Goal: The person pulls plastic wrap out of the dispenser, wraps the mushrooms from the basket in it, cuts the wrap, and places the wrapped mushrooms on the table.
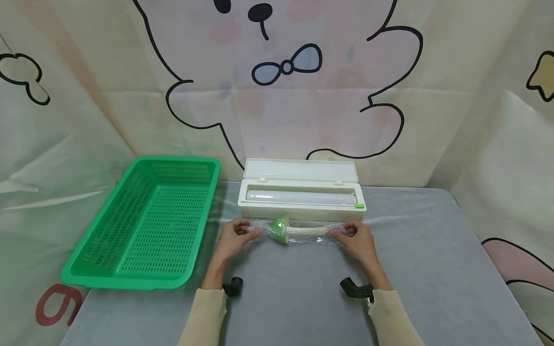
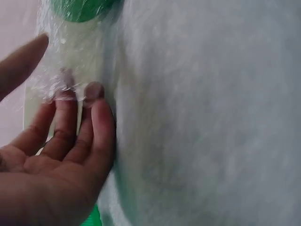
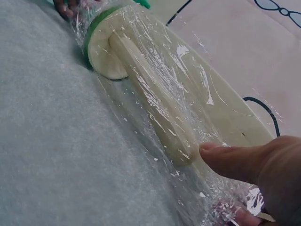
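Observation:
A mushroom-shaped item with a green cap (image 1: 280, 229) and a pale stem (image 3: 150, 101) lies wrapped in clear plastic wrap (image 1: 318, 234), cap to the left. My left hand (image 1: 233, 238) is at the cap end; its fingertips touch the wrap (image 2: 51, 87), while the thumb stands apart from them. At the stem end my right hand (image 1: 358, 242) holds the bunched wrap, thumb right at the stem's tip and its other fingers mostly hidden by wrap. Just behind the item stands a white box (image 1: 298, 211) with its lid up and a roll of film (image 1: 300, 197) inside.
A green perforated basket (image 1: 199, 240) sits at the left, overhanging the table's edge. Under everything is a grey cloth-covered table (image 1: 294, 298). A printed curtain (image 1: 337, 110) rises behind it. Black wrist cameras (image 1: 357, 290) are strapped to both wrists.

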### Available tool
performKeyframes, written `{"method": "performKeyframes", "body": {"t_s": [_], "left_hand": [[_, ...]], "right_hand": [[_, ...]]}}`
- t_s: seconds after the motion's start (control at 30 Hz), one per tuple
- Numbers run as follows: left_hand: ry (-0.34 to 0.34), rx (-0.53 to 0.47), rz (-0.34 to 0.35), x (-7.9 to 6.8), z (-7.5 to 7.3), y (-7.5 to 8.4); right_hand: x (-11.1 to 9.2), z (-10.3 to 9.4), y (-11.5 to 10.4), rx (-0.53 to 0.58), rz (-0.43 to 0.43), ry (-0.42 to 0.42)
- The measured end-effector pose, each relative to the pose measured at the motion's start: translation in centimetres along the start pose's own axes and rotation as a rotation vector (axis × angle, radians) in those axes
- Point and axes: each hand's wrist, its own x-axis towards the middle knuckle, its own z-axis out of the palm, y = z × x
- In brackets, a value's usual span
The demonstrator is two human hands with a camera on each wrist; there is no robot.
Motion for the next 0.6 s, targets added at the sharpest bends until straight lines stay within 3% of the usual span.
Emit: {"method": "performKeyframes", "body": {"t_s": [0.27,0.43,0.6], "left_hand": [[0.072,-0.101,0.062,0.0,1.4,0.0],[0.020,-0.133,0.118,-0.3,1.9,0.2],[-0.069,-0.086,0.164,-0.7,2.0,0.7]], "right_hand": [[-0.2,0.6,-0.5,0.073,-0.004,0.067],[-0.3,0.9,-0.6,0.131,-0.017,0.067],[-0.5,0.8,-0.8,0.225,0.003,0.016]]}}
